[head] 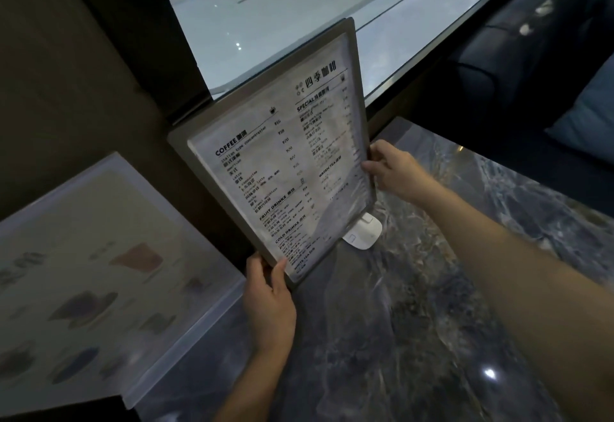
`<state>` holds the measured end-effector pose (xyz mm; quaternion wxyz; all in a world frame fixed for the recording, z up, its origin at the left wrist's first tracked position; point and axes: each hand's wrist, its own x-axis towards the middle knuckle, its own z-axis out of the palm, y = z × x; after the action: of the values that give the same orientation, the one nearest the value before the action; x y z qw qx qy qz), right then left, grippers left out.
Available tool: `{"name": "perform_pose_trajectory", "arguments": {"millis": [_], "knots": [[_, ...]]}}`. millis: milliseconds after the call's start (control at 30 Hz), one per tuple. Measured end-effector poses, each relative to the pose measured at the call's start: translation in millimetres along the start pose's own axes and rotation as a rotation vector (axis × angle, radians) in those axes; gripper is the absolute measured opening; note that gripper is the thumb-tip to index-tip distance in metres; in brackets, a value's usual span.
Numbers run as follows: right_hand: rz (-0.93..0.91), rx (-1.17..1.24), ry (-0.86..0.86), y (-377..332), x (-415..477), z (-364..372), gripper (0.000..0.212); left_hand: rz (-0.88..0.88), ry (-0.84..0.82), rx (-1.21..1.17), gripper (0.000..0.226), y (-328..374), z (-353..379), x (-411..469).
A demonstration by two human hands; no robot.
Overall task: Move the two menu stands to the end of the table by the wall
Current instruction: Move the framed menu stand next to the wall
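Near left, the picture menu stand (99, 275) leans by the wall. Left hand (269, 305) fingers pinch the text menu stand (279, 169) bottom corner, right hand (388, 172) grips its right edge, over the surface (415, 322) far end. Prob. light, stiff, slick frame w/ heavy white base (363, 232); hold frame edges.

The framed menu (275, 169) carries the only readable print. Its left column is headed "COFFEE", with "FRUIT DRINKS" and then "COLD DRINKS" lower down that column. Its right column is headed "SPECIAL", under large Chinese characters at the menu's top, and "GREEN TEA" stands lower on that side. The prices and small item lines are too blurred to read
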<state>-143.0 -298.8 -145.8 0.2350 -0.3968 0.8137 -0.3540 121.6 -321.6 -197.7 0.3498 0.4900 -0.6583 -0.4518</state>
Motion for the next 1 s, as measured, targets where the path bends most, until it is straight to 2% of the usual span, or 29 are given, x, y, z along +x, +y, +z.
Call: {"name": "perform_pose_trajectory", "arguments": {"millis": [100,200,433,533,667,800,933,1000], "knots": [[0.051,-0.009,-0.045,12,-4,3,0.018,0.004,0.010,0.018,0.017,-3,3,-4],[0.079,-0.026,-0.127,17,-6,9,0.026,-0.018,0.012,0.019,0.018,-3,5,-8],[0.062,-0.063,-0.094,20,-3,23,0.011,-0.127,-0.073,0.110,0.050,-10,8,-13],[0.053,-0.077,-0.073,21,-4,24,0.009,-0.144,-0.101,0.176,0.033,-18,8,-15],[0.013,-0.020,-0.048,22,-7,30,0.018,-0.125,-0.009,0.125,0.028,-22,10,-11],[0.017,-0.007,-0.030,25,-4,36,0.015,-0.132,0.041,0.120,0.033,-22,14,-13],[0.026,0.010,-0.017,26,-4,37,0.020,-0.147,0.113,0.068,0.033,-24,19,-15],[0.016,-0.016,-0.006,26,-4,37,0.013,-0.162,0.148,0.056,0.030,-26,21,-16]]}}
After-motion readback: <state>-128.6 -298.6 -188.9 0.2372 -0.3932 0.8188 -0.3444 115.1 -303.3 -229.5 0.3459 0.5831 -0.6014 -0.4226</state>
